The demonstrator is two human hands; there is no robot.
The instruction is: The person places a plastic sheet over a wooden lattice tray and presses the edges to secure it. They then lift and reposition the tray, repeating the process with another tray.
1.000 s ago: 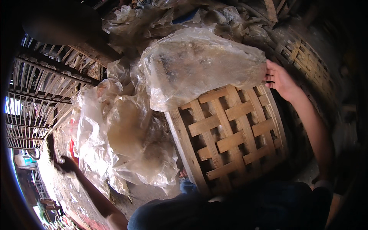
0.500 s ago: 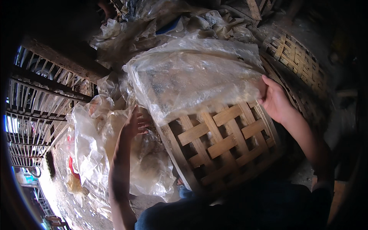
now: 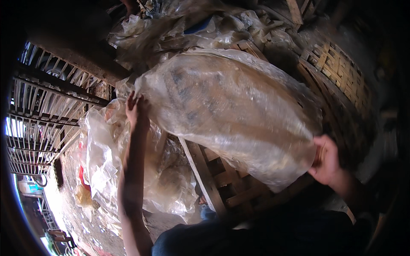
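A cloudy, dirt-stained clear plastic sheet [image 3: 230, 98] is stretched over a woven bamboo-slat frame [image 3: 209, 173] in front of me. My right hand [image 3: 328, 162] pinches the sheet's right edge between thumb and fingers. At the sheet's left edge is my left hand [image 3: 137, 112], its fingers pointing away from me and somewhat apart; it seems to touch the plastic, though its palm side is hidden. The sheet covers most of the frame, leaving the near left side and some crossed slats showing.
Crumpled clear plastic [image 3: 102, 158] is heaped at the left, and more plastic [image 3: 247, 27] lies at the far side. A slatted bamboo barrier [image 3: 40, 123] stands on the left beneath a wooden beam [image 3: 81, 64]. Another woven bamboo panel [image 3: 339, 70] leans at the far right.
My right hand has drawn the sheet's edge toward me and to the right, covering more of the frame. My left hand has moved away from me to the sheet's left edge.
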